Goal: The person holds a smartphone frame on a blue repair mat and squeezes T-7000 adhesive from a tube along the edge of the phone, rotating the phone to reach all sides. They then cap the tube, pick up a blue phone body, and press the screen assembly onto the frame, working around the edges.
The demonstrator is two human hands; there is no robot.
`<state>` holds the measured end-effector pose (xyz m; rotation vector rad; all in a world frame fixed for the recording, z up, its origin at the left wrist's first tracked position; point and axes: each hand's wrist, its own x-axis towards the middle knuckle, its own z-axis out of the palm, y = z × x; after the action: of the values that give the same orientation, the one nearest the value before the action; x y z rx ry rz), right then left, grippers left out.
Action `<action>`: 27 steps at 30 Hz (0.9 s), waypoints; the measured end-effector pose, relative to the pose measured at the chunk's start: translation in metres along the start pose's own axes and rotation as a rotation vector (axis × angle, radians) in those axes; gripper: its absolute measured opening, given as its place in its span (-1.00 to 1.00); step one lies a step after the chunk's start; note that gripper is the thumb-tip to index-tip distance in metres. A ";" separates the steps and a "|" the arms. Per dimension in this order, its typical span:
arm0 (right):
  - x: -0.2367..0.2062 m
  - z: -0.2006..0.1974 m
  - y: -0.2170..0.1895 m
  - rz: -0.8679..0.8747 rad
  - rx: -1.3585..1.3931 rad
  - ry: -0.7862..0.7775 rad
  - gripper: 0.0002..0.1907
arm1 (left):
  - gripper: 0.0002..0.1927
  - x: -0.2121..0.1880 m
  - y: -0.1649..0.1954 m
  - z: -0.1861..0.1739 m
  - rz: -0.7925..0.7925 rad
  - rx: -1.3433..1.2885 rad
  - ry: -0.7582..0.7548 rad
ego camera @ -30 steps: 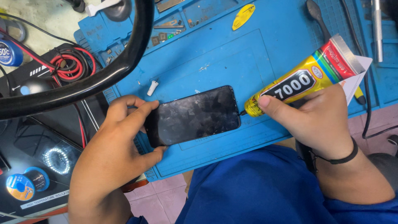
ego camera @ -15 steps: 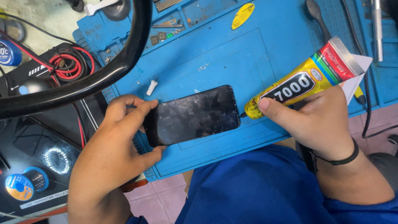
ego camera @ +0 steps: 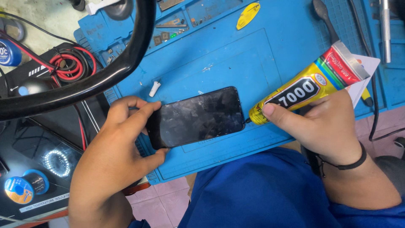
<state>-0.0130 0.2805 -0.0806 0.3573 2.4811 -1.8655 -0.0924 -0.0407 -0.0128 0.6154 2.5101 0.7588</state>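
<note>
While the left hand [ego camera: 114, 156] clamps the near end of the black phone [ego camera: 196, 117] between thumb and fingers, the right hand [ego camera: 320, 124] grips a yellow glue tube [ego camera: 310, 86], thumb pressed near its nozzle. Nozzle tip sits against the phone's right edge. Phone lies flat, screen up, on the blue work mat [ego camera: 236, 55] covering the desk.

To do this step well, I'd judge: keep the left grip firm so the phone can't slide, squeeze gently, draw the tip steadily along the seam, keep glue off the glass.

Outward: small white cap [ego camera: 155, 88] on the mat just above the phone; yellow pick [ego camera: 248, 10] further up; red and black leads [ego camera: 67, 63] coiled at left.

Hard to tell: whether glue is flowing; the tip itself is too small. A thick black curved bar [ego camera: 84, 84] crosses the view, blocking part of the mat. Right palm hidden.
</note>
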 end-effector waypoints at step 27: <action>-0.007 0.001 0.001 -0.012 -0.004 -0.030 -0.75 | -0.14 -0.003 -0.002 0.000 -0.021 -0.007 -0.002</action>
<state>-0.0066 0.2783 -0.0811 0.3120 2.4730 -1.8555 -0.0905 -0.0435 -0.0133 0.5865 2.5070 0.7594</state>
